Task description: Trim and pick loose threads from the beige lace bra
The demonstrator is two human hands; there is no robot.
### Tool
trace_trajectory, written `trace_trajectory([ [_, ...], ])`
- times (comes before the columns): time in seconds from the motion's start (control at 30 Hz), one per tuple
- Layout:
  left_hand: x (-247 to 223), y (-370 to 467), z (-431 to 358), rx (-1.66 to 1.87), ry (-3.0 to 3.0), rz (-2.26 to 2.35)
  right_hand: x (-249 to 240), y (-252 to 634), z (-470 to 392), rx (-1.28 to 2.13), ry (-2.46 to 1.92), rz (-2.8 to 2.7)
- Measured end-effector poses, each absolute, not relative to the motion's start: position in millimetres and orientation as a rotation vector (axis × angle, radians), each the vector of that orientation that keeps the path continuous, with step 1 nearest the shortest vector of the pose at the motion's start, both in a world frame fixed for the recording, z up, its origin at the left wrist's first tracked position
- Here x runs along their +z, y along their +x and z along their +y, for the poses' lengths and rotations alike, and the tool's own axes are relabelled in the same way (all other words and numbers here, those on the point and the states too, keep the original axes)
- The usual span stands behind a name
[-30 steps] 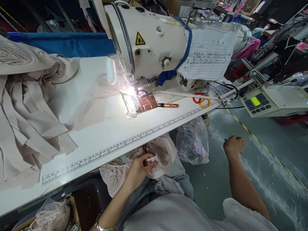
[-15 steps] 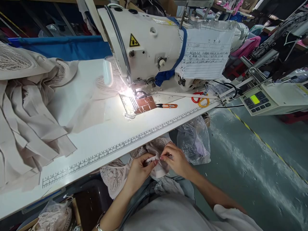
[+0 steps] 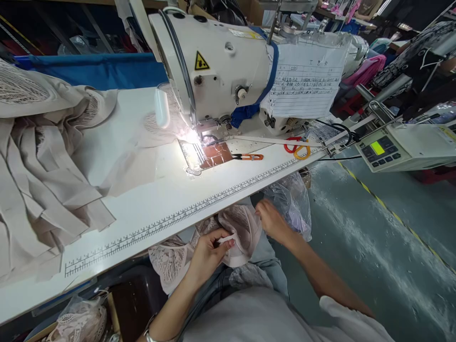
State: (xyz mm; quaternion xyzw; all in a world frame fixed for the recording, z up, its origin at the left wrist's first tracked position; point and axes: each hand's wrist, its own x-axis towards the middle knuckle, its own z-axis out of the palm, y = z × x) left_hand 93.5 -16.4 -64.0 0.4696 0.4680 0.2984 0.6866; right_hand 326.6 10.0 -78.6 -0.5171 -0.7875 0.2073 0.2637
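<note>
A pale pink lace bra (image 3: 240,232) lies over my lap, just below the edge of the sewing table. My left hand (image 3: 210,251) pinches a pale strip at its edge between thumb and fingers. At the right side of the cup is my right hand (image 3: 272,221), its fingers curled together. Whatever those fingers may hold is hidden or too small to make out. One lace part (image 3: 171,261) of the garment hangs left of my left wrist.
A lit sewing machine (image 3: 217,66) stands on the white table (image 3: 171,190), with orange thread snips (image 3: 248,156) and red-and-yellow-handled scissors (image 3: 301,148) nearby. Beige fabric pieces (image 3: 46,180) pile up at left. A clear plastic bag (image 3: 292,204) hangs beyond my right hand.
My right hand has moved away from my left, up and to the right, to the cup's outer side. More of the cup shows now. My left hand keeps its pinch.
</note>
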Motion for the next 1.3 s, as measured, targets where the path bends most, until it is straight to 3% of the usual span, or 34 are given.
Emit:
trace_trajectory([
  [0.17,-62.6,94.0,-16.5,0.631,0.906,1.032,-76.4,345.1,9.6,0.508,-1.569,-2.1],
  [0.3,-63.8,96.9,-15.6,0.653,0.855,1.076,-60.1,318.8,-6.0,0.487,-1.348,-2.314],
  [0.47,-63.9,97.0,-18.1,0.65,0.824,1.066,-48.2,302.3,-13.4,0.07,-1.159,-2.498],
  [0.6,-61.3,97.7,-18.2,0.691,0.895,1.11,-44.3,299.2,-13.7,-0.068,-1.145,-2.546],
  [1.3,-60.7,103.2,-18.0,0.771,0.973,1.192,-42.1,293.3,-15.2,-0.149,-1.162,-2.576],
])
